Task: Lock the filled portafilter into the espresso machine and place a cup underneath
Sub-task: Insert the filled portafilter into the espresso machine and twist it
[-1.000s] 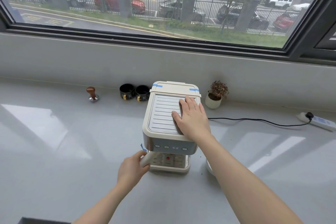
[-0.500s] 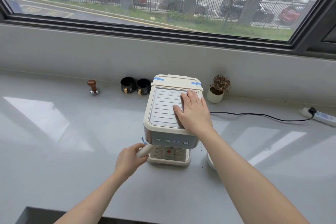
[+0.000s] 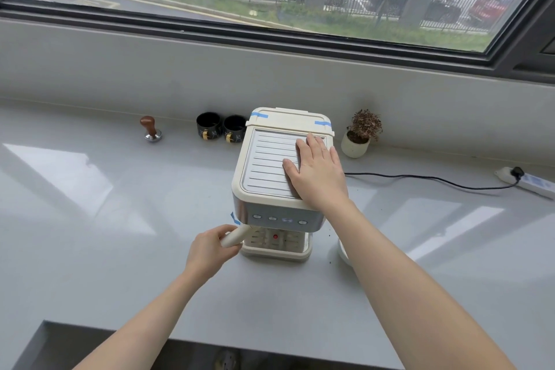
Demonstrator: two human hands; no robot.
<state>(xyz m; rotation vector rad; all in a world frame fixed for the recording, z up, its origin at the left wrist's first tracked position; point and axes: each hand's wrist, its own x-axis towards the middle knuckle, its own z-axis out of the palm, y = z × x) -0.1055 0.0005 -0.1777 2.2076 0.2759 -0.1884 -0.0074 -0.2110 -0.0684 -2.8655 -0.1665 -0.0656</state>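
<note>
A cream espresso machine [image 3: 270, 165] stands on the grey counter [image 3: 90, 219] under the window. My right hand [image 3: 318, 171] lies flat on its ribbed top, fingers apart. My left hand [image 3: 211, 248] is closed around the cream portafilter handle [image 3: 237, 236], which sticks out to the front left from under the machine's head. The portafilter's basket is hidden beneath the machine. Two black cups [image 3: 222, 128] with gold handles stand behind the machine on its left. The drip tray [image 3: 276, 246] holds no cup.
A wood-topped tamper [image 3: 150, 129] stands at the back left. A small potted plant [image 3: 360, 135] sits right of the machine. A black cable [image 3: 420, 180] runs to a power strip [image 3: 528, 182] at far right. A white dish [image 3: 344, 251] peeks out behind my right forearm.
The view has shifted slightly and the machine sits higher in frame. My left hand keeps its hold on the handle, which looks much the same. My right hand stays on top.
</note>
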